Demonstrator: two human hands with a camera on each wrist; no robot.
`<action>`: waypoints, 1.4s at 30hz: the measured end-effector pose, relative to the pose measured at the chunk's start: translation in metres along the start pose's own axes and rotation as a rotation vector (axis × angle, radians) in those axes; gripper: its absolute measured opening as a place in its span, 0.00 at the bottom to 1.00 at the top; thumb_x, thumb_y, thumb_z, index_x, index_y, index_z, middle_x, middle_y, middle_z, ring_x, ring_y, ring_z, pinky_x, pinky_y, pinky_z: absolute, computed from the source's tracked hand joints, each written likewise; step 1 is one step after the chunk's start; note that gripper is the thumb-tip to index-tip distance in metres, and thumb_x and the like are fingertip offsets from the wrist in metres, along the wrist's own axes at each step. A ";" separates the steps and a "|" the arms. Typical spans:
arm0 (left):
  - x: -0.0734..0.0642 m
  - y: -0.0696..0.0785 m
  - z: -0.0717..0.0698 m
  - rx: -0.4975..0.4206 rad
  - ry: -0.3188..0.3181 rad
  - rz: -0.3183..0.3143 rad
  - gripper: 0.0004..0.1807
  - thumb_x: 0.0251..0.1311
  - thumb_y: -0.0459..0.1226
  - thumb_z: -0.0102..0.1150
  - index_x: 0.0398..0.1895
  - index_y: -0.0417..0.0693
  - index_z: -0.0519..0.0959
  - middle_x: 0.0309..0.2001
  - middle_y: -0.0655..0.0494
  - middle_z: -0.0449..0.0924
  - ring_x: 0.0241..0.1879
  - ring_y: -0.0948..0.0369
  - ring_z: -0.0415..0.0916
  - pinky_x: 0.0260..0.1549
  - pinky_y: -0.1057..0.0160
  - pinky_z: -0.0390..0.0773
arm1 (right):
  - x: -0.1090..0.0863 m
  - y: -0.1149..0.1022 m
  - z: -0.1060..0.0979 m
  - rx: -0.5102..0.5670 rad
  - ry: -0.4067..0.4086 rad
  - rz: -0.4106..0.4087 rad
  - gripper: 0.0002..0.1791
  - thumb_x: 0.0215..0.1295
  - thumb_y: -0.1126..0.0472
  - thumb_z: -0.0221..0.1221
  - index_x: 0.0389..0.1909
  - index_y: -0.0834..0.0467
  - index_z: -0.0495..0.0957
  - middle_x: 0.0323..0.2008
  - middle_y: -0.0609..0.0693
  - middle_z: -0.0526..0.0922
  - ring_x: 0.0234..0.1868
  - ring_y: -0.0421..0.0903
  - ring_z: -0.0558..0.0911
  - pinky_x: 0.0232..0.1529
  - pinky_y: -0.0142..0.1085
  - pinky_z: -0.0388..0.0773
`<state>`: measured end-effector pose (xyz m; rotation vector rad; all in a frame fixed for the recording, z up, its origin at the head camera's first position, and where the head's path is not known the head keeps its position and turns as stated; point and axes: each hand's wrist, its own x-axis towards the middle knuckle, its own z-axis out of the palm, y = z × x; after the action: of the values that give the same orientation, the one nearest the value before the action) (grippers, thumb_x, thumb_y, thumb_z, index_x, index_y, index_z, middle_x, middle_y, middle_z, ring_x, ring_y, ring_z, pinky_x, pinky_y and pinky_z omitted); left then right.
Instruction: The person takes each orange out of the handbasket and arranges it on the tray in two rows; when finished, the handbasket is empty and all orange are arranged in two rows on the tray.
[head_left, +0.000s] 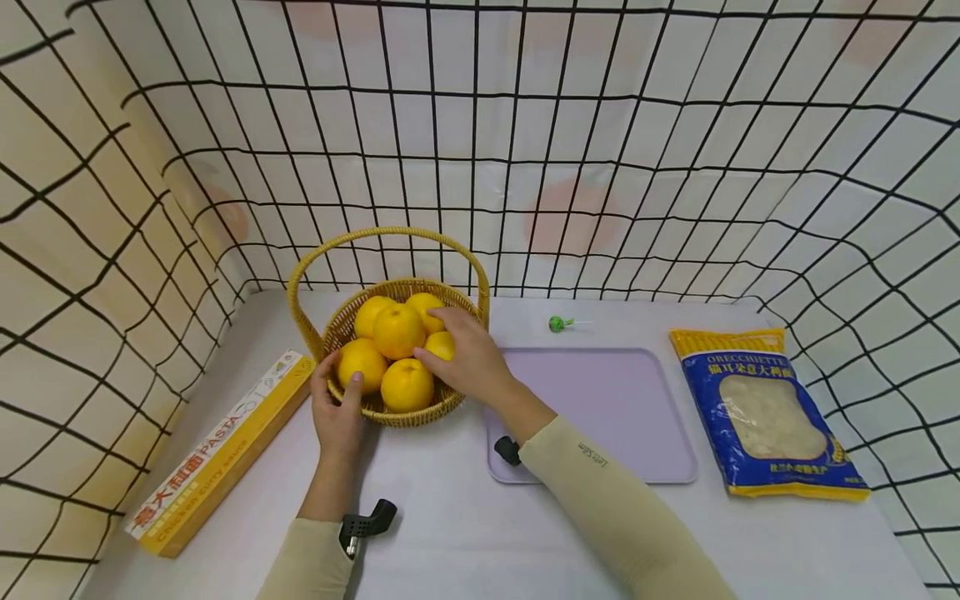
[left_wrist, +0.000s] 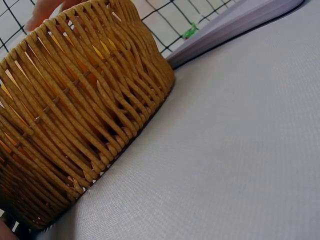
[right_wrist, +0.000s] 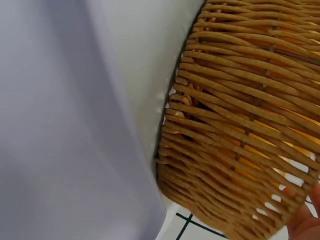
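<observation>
A woven wicker basket (head_left: 408, 421) with a tall arched handle stands at the back left of the table, holding several round yellow-orange fruits that look like oranges (head_left: 399, 332). My left hand (head_left: 341, 408) grips the basket's near left rim, thumb over the edge beside an orange (head_left: 362, 365). From the right, my right hand (head_left: 472, 354) reaches over the rim, its thumb and fingers around the rightmost orange (head_left: 441, 345). In the left wrist view the woven side (left_wrist: 75, 90) hides most of the fruit. Fingertips (right_wrist: 302, 220) show by the rim in the right wrist view.
A lilac tray (head_left: 600, 417) lies right of the basket, under my right forearm. Behind it is a green lollipop (head_left: 557, 323). A long pasta box (head_left: 221, 454) lies on the left, a blue orecchiette bag (head_left: 768, 417) on the right. Black wire mesh (head_left: 475, 167) encloses the back and sides.
</observation>
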<state>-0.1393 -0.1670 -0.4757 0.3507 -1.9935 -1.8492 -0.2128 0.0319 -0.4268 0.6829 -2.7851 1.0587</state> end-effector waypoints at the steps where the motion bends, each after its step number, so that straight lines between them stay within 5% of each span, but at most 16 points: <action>1: 0.001 -0.005 0.000 0.006 0.001 0.000 0.27 0.71 0.33 0.53 0.72 0.41 0.64 0.75 0.44 0.60 0.77 0.48 0.55 0.78 0.44 0.53 | 0.002 -0.001 0.002 -0.006 -0.004 0.004 0.36 0.67 0.41 0.63 0.72 0.50 0.68 0.71 0.48 0.71 0.73 0.51 0.70 0.72 0.52 0.68; 7: 0.009 -0.031 0.000 0.007 0.007 -0.018 0.27 0.71 0.34 0.54 0.72 0.47 0.65 0.75 0.51 0.61 0.77 0.53 0.56 0.78 0.47 0.55 | 0.011 -0.009 0.011 -0.015 -0.010 0.046 0.41 0.66 0.37 0.63 0.75 0.48 0.63 0.75 0.47 0.67 0.75 0.50 0.67 0.74 0.51 0.67; 17: -0.004 -0.001 0.001 -0.009 0.002 0.005 0.27 0.72 0.34 0.51 0.72 0.38 0.63 0.75 0.41 0.59 0.77 0.43 0.55 0.77 0.42 0.52 | 0.021 -0.012 0.030 0.026 0.059 0.061 0.46 0.62 0.35 0.65 0.76 0.48 0.61 0.75 0.50 0.63 0.73 0.52 0.70 0.72 0.50 0.69; 25: 0.009 -0.033 -0.001 0.008 0.007 0.012 0.27 0.71 0.35 0.55 0.72 0.48 0.65 0.75 0.49 0.61 0.77 0.50 0.56 0.77 0.44 0.55 | 0.022 -0.008 0.036 0.034 0.052 0.080 0.47 0.60 0.33 0.67 0.76 0.47 0.61 0.75 0.48 0.64 0.72 0.52 0.71 0.72 0.51 0.70; 42: 0.013 -0.032 -0.002 0.007 0.007 0.014 0.27 0.71 0.36 0.56 0.72 0.49 0.66 0.75 0.50 0.61 0.77 0.51 0.56 0.78 0.45 0.55 | 0.026 -0.010 0.035 0.099 0.033 0.116 0.51 0.56 0.34 0.70 0.76 0.47 0.61 0.76 0.48 0.65 0.73 0.52 0.71 0.72 0.52 0.68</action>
<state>-0.1521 -0.1776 -0.5054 0.3433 -1.9931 -1.8310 -0.2292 -0.0069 -0.4413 0.5136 -2.7893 1.2245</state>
